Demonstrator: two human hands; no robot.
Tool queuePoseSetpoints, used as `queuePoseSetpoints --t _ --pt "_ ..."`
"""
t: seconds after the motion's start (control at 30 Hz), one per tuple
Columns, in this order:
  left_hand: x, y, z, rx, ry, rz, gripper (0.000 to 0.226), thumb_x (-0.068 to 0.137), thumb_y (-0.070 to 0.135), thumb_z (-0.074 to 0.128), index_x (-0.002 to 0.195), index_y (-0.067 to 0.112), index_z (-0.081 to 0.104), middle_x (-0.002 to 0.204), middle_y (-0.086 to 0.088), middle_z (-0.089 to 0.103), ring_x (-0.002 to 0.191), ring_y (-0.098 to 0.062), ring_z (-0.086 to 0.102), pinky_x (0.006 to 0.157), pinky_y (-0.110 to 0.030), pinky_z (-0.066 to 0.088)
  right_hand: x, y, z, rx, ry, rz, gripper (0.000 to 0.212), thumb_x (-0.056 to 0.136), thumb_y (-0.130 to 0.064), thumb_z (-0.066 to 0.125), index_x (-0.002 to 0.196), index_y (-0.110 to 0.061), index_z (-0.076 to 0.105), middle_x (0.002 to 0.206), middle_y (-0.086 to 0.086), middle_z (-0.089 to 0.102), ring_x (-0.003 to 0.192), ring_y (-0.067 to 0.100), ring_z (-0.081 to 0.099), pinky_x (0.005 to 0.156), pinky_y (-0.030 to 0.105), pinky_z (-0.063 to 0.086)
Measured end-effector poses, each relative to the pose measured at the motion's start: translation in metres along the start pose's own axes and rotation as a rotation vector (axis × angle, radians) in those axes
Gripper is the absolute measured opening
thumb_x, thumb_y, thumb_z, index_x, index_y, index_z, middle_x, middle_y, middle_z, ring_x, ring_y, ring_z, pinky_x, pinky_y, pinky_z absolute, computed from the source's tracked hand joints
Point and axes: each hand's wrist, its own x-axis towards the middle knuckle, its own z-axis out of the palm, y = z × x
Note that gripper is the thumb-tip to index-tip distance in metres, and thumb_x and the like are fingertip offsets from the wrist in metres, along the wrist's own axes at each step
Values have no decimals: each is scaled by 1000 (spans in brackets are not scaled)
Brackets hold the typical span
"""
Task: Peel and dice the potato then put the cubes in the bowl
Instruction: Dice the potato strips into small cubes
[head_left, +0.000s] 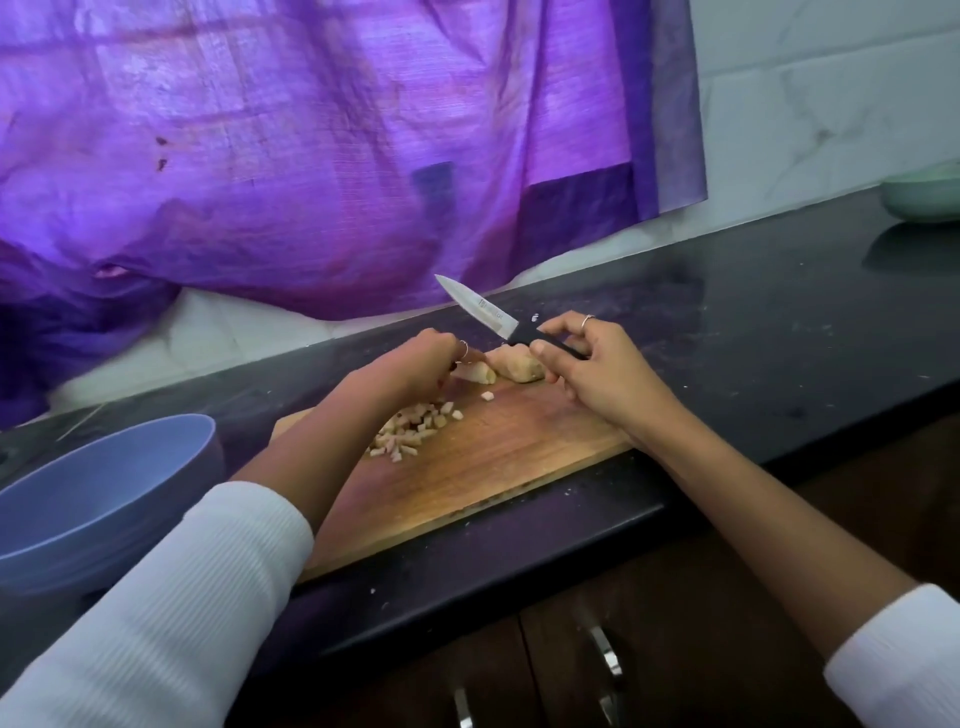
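Note:
A wooden cutting board (498, 467) lies on the dark counter. Several small potato cubes (415, 428) are piled near its middle, with one loose cube (487, 396) to their right. Peeled potato chunks (511, 366) sit at the board's far edge. My right hand (597, 364) grips the black handle of a knife (480, 309), whose blade points up and to the left, clear of the board. My left hand (415, 366) rests curled over a potato piece (475, 373) at the far edge. A blue bowl (98, 499) stands at the left.
A purple cloth (311, 156) hangs over the back wall down to the counter. A pale green dish (930, 197) sits at the far right on the counter (753, 338). Below the counter's front edge are cabinet doors with metal handles (605, 657). Crumbs lie scattered near the board.

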Motion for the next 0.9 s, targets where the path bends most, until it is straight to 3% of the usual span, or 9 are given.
queuePoseSetpoints --t 0.17,0.27,0.4,0.53,0.77,0.9 --pt "5 -9 -1 6 60 43 27 89 17 63 116 19 67 108 0 69 100 -21 61 87 -35 48 0 0 0 3 -17 -10 6 91 -22 63 97 -23 60 61 -8 57 44 -5 48 57 19 35" --pt "3 -12 2 -17 94 34 27 87 9 62 113 16 66 107 -2 68 97 -21 61 86 -38 50 -1 -1 0 -3 -23 -7 7 91 -22 63 96 -24 60 63 -8 58 45 -5 49 58 19 36" --pt "-1 -16 10 -56 146 42 30 84 2 59 113 12 61 108 -2 60 95 -16 55 79 -23 42 -2 -2 -1 -31 -21 -5 8 91 -23 63 98 -24 60 62 -9 58 45 -6 50 58 19 36" --pt "-9 -13 4 -83 212 88 27 89 1 54 114 4 62 108 -7 61 97 -21 57 82 -23 43 -3 -3 -1 -39 -17 -8 7 91 -22 63 98 -22 60 61 -9 58 44 -6 50 58 19 36" --pt "-13 -11 5 -90 203 99 24 92 3 55 114 7 64 102 2 57 95 -18 58 77 -15 37 -4 -4 -1 -43 -8 4 11 92 -22 63 102 -19 61 64 -9 58 43 -6 49 58 19 36" --pt "-34 -3 -13 -213 310 68 23 91 7 59 114 4 64 101 -3 61 85 -8 54 71 1 35 -3 -2 -2 -42 10 -14 6 92 -21 62 98 -23 61 62 -7 58 44 -5 48 58 20 37"
